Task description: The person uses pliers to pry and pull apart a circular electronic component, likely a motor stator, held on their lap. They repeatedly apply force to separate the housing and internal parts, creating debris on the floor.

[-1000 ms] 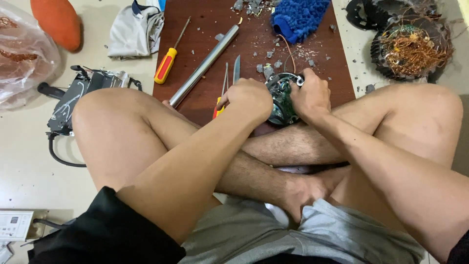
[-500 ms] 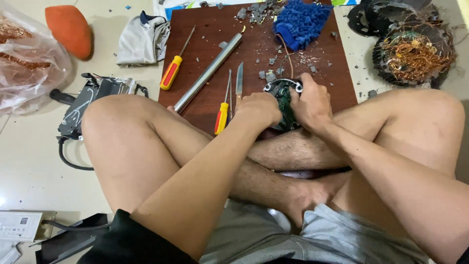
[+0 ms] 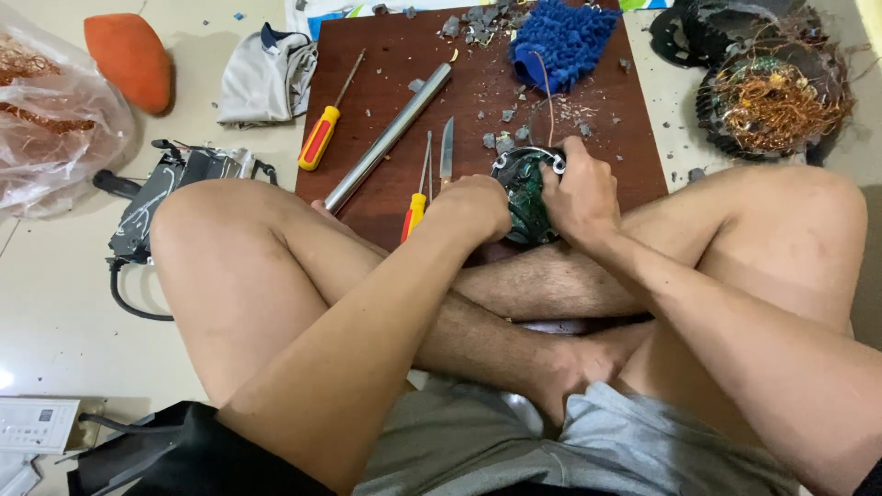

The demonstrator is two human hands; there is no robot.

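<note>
Green circuit board shows inside the round dark motor part (image 3: 524,188), which sits on the near edge of the brown wooden board (image 3: 625,138), clasped between both hands. The left hand (image 3: 473,207) curls closed against its left side; the right hand (image 3: 579,193) grips its right rim, fingers bent over the top. Just left lie a small yellow-handled screwdriver (image 3: 415,209), a thin knife blade (image 3: 446,152) and a smooth metal tube (image 3: 390,136). Grey crumbs scatter around a shaggy blue mitt (image 3: 562,41).
</note>
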